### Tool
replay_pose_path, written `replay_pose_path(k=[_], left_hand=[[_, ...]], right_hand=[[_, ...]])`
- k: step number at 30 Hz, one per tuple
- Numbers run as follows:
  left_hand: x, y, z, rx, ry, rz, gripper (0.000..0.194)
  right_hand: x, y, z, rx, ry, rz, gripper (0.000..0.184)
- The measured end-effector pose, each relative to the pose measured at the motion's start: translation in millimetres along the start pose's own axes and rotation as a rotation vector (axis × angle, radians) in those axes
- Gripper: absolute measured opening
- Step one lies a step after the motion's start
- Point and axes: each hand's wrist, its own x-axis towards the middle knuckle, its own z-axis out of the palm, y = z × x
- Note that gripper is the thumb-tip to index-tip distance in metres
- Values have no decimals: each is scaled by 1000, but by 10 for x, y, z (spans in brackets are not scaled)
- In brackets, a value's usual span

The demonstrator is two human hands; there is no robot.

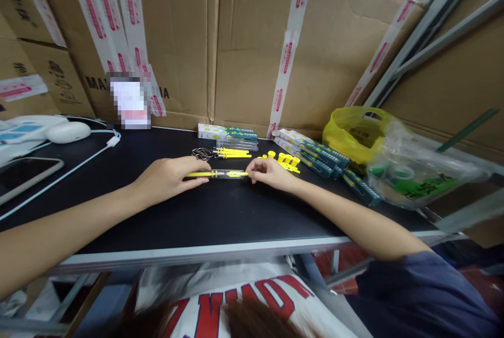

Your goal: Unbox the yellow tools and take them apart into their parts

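A thin yellow pen-like stick (202, 173) lies across the black tabletop (220, 212), its right part inside a clear plastic tube (233, 173). My left hand (167, 178) pinches the yellow end on the left. My right hand (270, 172) pinches the tube's right end. Both hands rest low on the table. Just behind them lie more yellow sticks (232, 153), small yellow caps (286, 161) and a bunch of metal rings (202, 154).
Flat green-and-white packets (311, 151) lie in rows at the back and right. A yellow bag (356, 130) and a clear plastic bag (413, 170) sit at the right edge. A white mouse (67, 131), cable and tablet (23, 172) lie left. Cardboard boxes wall the back.
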Motion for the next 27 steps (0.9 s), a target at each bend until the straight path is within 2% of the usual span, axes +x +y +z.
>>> replay_pose_path(k=[5, 12, 18, 23, 27], left_hand=[[5, -6, 11, -29, 8, -12, 35], [16, -17, 32, -54, 9, -18, 35], [17, -18, 37, -49, -15, -20, 33], [14, -16, 27, -57, -36, -36, 32], [13, -28, 30, -61, -48, -47, 32]], right_hand=[[5, -1, -37, 18, -9, 0, 16], [0, -21, -69, 112, 32, 80, 18], [4, -7, -77, 156, 49, 50, 17], [18, -53, -326, 94, 198, -18, 12], [2, -81, -569, -147, 226, -15, 11]])
